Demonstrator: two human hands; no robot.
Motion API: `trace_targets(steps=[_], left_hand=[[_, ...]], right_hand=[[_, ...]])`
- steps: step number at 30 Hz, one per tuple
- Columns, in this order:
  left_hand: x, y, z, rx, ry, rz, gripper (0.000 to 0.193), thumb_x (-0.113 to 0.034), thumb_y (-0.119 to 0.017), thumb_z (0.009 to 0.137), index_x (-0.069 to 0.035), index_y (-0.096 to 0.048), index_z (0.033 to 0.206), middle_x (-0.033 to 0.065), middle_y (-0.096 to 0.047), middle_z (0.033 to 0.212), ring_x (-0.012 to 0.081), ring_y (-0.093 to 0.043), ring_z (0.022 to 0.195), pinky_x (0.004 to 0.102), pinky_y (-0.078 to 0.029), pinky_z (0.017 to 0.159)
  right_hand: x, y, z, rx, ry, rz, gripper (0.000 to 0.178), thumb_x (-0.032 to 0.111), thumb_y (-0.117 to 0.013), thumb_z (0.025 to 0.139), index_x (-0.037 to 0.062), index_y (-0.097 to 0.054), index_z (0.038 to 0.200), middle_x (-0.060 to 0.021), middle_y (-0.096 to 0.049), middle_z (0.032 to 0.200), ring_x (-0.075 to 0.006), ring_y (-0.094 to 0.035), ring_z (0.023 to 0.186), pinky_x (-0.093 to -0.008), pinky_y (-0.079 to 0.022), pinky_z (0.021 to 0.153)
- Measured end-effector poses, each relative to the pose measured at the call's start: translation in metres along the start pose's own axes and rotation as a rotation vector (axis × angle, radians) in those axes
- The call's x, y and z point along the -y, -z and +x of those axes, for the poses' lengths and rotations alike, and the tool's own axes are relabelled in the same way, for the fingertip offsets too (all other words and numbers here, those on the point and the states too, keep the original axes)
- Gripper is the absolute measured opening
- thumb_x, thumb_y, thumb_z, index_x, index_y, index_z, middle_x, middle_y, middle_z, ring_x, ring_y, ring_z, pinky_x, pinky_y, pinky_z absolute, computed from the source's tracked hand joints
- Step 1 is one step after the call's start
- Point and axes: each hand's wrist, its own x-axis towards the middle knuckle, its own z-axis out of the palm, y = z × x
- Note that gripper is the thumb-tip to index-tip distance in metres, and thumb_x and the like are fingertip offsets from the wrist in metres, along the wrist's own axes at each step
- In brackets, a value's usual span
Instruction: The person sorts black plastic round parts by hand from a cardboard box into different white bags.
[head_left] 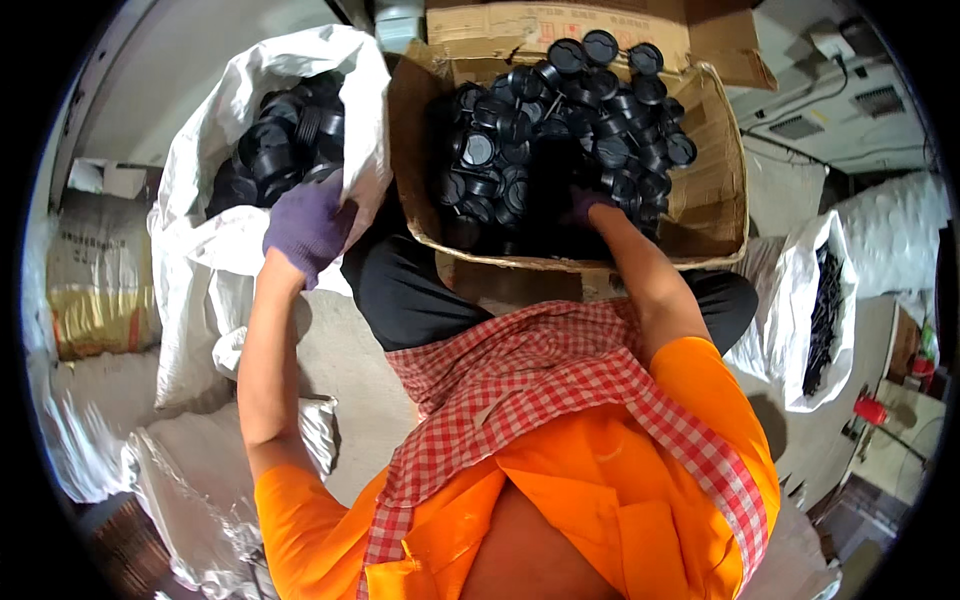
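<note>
Two hands (308, 222) (582, 206), one apron (520, 385), one cardboard box (718, 180) show.

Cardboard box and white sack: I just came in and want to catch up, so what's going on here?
A person sits with a cardboard box in front of them. Their gloved right hand reaches down into it among black round plastic parts; shadow hides whether it holds one. Their gloved left hand grips the near rim of the open white sack, left of the box, which also holds black parts.
</note>
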Motion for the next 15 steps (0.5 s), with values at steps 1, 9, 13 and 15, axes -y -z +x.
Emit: trace_targets(steps=[1,9,13,15], left_hand=[[-0.003,0.005,0.001,-0.035,-0.082,-0.040,0.040,-0.025,-0.058,0.076,-0.010,-0.053,0.113,0.0221,-0.061,0.082,0.0406,-0.058,0.082,0.0463,-0.046,0.074],[-0.087,-0.010,-0.015,-0.247,-0.264,-0.770,0.036,-0.004,-0.062,0.080,0.000,-0.056,0.114,0.0114,-0.061,0.107,0.0177,-0.058,0.095,0.0285,-0.044,0.085],[-0.114,-0.066,0.023,0.123,-0.441,-0.684,0.032,-0.019,-0.062,0.079,-0.005,-0.059,0.108,0.0143,-0.063,0.098,0.0262,-0.062,0.088,0.0299,-0.048,0.077],[-0.131,-0.074,0.044,0.260,-0.379,-0.855,0.034,-0.018,-0.061,0.080,-0.005,-0.058,0.111,0.0144,-0.064,0.097,0.0247,-0.063,0.086,0.0301,-0.048,0.077]], right_hand=[[-0.008,-0.008,-0.008,0.020,0.010,-0.125,0.073,0.040,-0.066,0.072,0.0187,-0.035,0.135,-0.0188,-0.043,0.132,-0.0357,-0.043,0.120,-0.0432,-0.038,0.097],[-0.033,-0.050,0.020,-0.062,0.022,-0.229,0.051,0.019,-0.059,0.078,0.0123,-0.045,0.127,-0.0192,-0.051,0.124,-0.0336,-0.053,0.111,-0.0421,-0.045,0.088],[-0.030,-0.038,0.008,-0.160,-0.013,-0.229,0.039,0.014,-0.056,0.080,0.0080,-0.050,0.118,-0.0196,-0.057,0.114,-0.0355,-0.056,0.104,-0.0413,-0.046,0.085],[-0.036,-0.032,0.003,-0.139,-0.014,-0.171,0.034,0.012,-0.054,0.081,0.0068,-0.051,0.114,-0.0199,-0.059,0.110,-0.0369,-0.057,0.102,-0.0411,-0.047,0.083]])
